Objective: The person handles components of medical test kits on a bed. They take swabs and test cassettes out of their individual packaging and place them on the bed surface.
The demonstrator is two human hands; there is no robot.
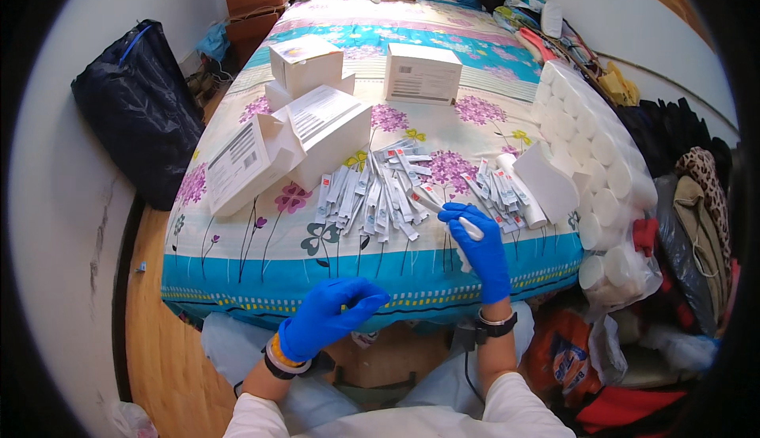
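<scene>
My right hand (pixel 478 245), in a blue glove, is closed around a white rounded object (pixel 472 228). A slim greyish strip (pixel 428 202) juts from its fingers toward a pile of slim white stick packets (pixel 374 191); whether strip and white object are one thing, I cannot tell. Something white and crumpled (pixel 464 258) hangs below the palm. My left hand (pixel 332 316), also gloved in blue, hovers at the bed's front edge, fingers curled toward the thumb, nothing visible in it. A smaller group of stick packets (pixel 499 191) lies right, beside a white roll (pixel 522 191).
White cartons (pixel 332 123) stand on the flowered bedspread (pixel 261 266) at left, one with open flaps (pixel 249 165). Another carton (pixel 423 75) is farther back. A curved white sheet (pixel 549 183) leans near wrapped paper rolls (pixel 594 159). A dark bag (pixel 142 105) rests against the left wall.
</scene>
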